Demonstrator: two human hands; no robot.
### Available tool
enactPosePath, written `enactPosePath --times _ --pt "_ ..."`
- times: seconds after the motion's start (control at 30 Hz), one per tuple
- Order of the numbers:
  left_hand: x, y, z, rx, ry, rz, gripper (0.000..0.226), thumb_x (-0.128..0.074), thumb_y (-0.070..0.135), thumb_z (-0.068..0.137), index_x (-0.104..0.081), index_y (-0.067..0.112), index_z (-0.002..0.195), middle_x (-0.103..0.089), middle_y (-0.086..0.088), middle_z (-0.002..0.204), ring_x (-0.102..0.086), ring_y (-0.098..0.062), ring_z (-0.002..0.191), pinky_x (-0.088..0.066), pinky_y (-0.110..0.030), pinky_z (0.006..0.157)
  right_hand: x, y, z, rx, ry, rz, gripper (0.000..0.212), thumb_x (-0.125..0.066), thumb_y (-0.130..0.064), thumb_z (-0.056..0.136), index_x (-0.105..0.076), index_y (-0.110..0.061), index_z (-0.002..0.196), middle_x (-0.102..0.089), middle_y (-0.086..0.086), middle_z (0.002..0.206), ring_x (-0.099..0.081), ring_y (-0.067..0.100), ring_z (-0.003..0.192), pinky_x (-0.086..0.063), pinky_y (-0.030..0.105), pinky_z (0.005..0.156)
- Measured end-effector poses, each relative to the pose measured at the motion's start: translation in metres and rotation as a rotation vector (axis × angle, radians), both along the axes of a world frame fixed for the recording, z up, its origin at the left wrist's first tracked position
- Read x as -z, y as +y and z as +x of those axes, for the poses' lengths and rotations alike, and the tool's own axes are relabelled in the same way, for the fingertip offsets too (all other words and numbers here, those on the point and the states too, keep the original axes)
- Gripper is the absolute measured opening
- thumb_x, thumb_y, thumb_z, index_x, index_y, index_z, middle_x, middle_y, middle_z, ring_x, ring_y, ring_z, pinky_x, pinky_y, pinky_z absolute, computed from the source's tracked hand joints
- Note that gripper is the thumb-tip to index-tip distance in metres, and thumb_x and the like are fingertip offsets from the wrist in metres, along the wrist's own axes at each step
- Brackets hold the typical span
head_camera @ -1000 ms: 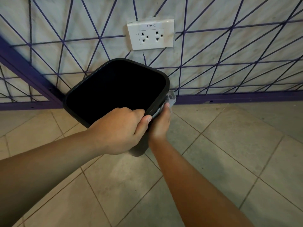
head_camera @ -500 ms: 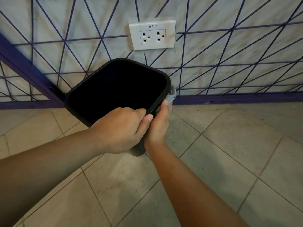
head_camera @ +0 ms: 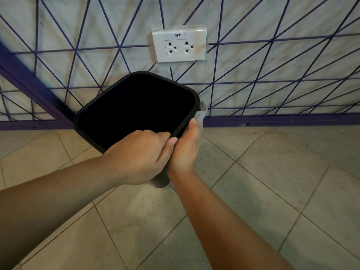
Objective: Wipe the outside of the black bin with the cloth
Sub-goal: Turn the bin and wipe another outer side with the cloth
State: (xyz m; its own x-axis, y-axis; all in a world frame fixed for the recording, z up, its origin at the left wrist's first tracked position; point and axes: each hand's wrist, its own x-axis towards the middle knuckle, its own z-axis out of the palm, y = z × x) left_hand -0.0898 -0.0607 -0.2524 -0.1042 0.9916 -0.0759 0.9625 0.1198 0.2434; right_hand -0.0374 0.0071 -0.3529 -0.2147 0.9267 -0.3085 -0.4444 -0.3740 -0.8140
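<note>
Black, rounded-square bin: left hand gripped its smooth rim; right hand pressed a crumpled pale cloth against its side.

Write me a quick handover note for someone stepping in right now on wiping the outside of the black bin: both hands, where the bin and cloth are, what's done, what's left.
Left hand: grips the near rim of the black bin, fingers hooked inside, holding it tilted off the tiled floor.
Right hand: presses the cloth against the bin's right outer wall, just under the rim.
Bin sits in front of the wall below the power socket.
Done: cannot tell how much is already wiped.
Left: work the cloth around the remaining outer sides and the base, turning the bin as needed.
</note>
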Motion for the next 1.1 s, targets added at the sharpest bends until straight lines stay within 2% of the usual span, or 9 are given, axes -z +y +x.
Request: enactPosePath --times 0.1,0.2,0.33,0.57,0.67,0.73,0.9,1.03,1.1 --pt "0.000 0.001 -0.001 -0.003 -0.018 -0.010 0.053 -0.013 0.053 0.093 -0.057 0.025 0.089 -0.064 0.006 0.073 -0.063 -0.009 0.067 -0.054 -0.038 0.070 0.007 -0.021 0.003 -0.064 -0.020 0.067 0.095 -0.049 -0.073 0.083 -0.054 -0.024 0.165 -0.055 0.002 0.169 -0.046 0.020 0.162 -0.032 0.054 0.137" --pt "0.001 0.002 0.000 0.011 0.011 0.033 0.058 -0.009 0.058 0.095 -0.056 0.025 0.089 -0.062 0.005 0.070 -0.063 -0.010 0.065 -0.054 -0.039 0.066 0.013 0.008 0.011 -0.072 -0.002 -0.031 0.106 -0.052 -0.075 0.077 -0.053 -0.014 0.164 -0.058 0.013 0.166 -0.052 0.029 0.158 -0.037 0.059 0.135" --pt "0.004 0.000 -0.001 0.006 0.032 0.035 0.056 -0.009 0.057 0.095 -0.055 0.024 0.089 -0.060 0.005 0.070 -0.062 -0.012 0.065 -0.054 -0.040 0.066 0.007 0.004 0.009 -0.061 -0.023 -0.090 0.088 -0.055 -0.067 0.074 -0.064 -0.015 0.145 -0.066 0.005 0.152 -0.061 0.023 0.143 -0.043 0.061 0.129" --pt "0.001 0.002 0.001 0.005 0.020 0.052 0.052 -0.012 0.052 0.095 -0.055 0.024 0.089 -0.060 0.005 0.069 -0.061 -0.010 0.063 -0.054 -0.038 0.065 0.016 0.010 0.005 -0.038 0.052 -0.093 0.107 -0.055 -0.074 0.074 -0.056 -0.011 0.161 -0.063 0.017 0.159 -0.059 0.031 0.151 -0.043 0.055 0.131" --pt "0.002 0.002 -0.001 0.001 -0.030 0.032 0.051 -0.016 0.052 0.096 -0.059 0.024 0.092 -0.064 0.006 0.074 -0.064 -0.009 0.068 -0.055 -0.038 0.070 0.014 -0.012 0.000 -0.049 -0.056 0.060 0.098 -0.050 -0.081 0.087 -0.051 -0.023 0.166 -0.055 0.007 0.169 -0.049 0.024 0.160 -0.037 0.054 0.135" --pt "0.001 0.002 0.000 0.000 -0.038 0.027 0.048 -0.017 0.052 0.095 -0.057 0.026 0.087 -0.063 0.006 0.073 -0.063 -0.009 0.067 -0.054 -0.036 0.068 0.028 -0.027 -0.001 -0.087 -0.052 0.115 0.108 -0.052 -0.090 0.087 -0.049 -0.018 0.167 -0.053 0.011 0.169 -0.048 0.026 0.161 -0.036 0.057 0.135" --pt "-0.001 0.000 -0.001 -0.003 -0.024 0.047 0.042 -0.017 0.054 0.094 -0.043 0.029 0.072 -0.052 0.004 0.059 -0.053 -0.010 0.053 -0.046 -0.032 0.052 0.046 0.019 0.002 -0.073 0.000 -0.085 0.107 -0.056 -0.069 0.070 -0.056 -0.005 0.157 -0.063 0.028 0.151 -0.060 0.040 0.145 -0.039 0.064 0.130" --pt "-0.001 -0.001 -0.003 0.011 -0.034 0.029 0.042 -0.024 0.062 0.090 -0.042 0.028 0.072 -0.054 0.005 0.057 -0.054 -0.008 0.050 -0.048 -0.033 0.051 0.049 -0.036 -0.001 -0.110 0.005 0.135 0.089 -0.047 -0.059 0.096 -0.040 -0.009 0.170 -0.047 0.024 0.170 -0.046 0.038 0.160 -0.037 0.062 0.134" --pt "-0.001 0.001 -0.004 0.022 -0.012 0.021 0.039 -0.032 0.061 0.089 -0.040 0.028 0.070 -0.050 0.003 0.054 -0.050 -0.009 0.047 -0.041 -0.029 0.046 0.062 -0.032 -0.002 -0.094 0.018 0.079 0.093 -0.047 -0.058 0.095 -0.037 -0.005 0.170 -0.045 0.029 0.169 -0.045 0.046 0.159 -0.037 0.066 0.132"
